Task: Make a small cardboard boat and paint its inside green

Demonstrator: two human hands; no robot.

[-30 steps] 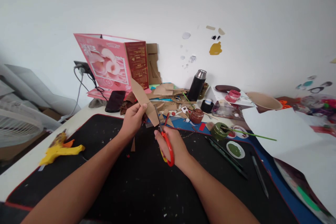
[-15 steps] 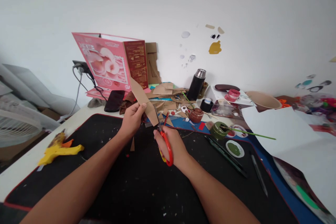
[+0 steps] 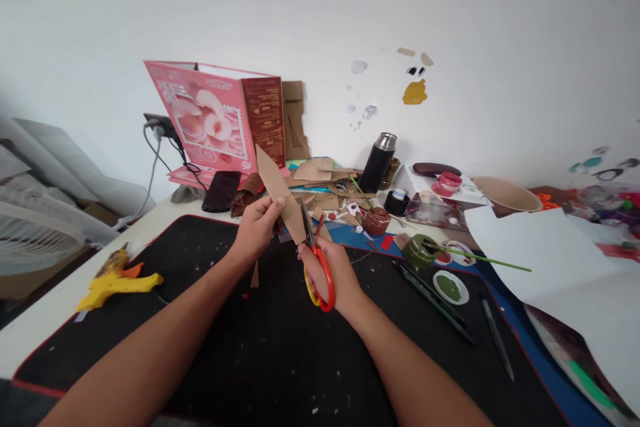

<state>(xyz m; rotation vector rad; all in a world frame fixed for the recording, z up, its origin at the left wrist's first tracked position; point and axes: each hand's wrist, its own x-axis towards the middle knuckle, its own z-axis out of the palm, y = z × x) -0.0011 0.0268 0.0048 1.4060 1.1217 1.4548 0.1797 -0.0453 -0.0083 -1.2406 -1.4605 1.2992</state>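
My left hand (image 3: 259,225) pinches a long brown piece of cardboard (image 3: 275,187) by its left edge, thumb on top. The piece is held tilted above the black mat, its pointed end up and away from me. In my right hand (image 3: 336,273) is a pair of scissors (image 3: 325,283) with red and yellow handles, fingers wrapped round them. The blades point away from me, along the right edge of the cardboard near its lower end. I cannot tell whether they touch it. A thin cardboard scrap (image 3: 255,275) lies on the mat below my left hand.
A yellow glue gun (image 3: 117,283) lies at the left. Behind my hands are cardboard scraps (image 3: 315,170), a phone (image 3: 221,191), a black flask (image 3: 379,163) and a pink box (image 3: 215,117). At the right stand a green paint jar (image 3: 419,251), a paint lid (image 3: 451,287) and a pen (image 3: 497,340).
The view has shifted slightly. The scissor blades sit a little farther from the cardboard's right edge than before. Both hands keep their hold.
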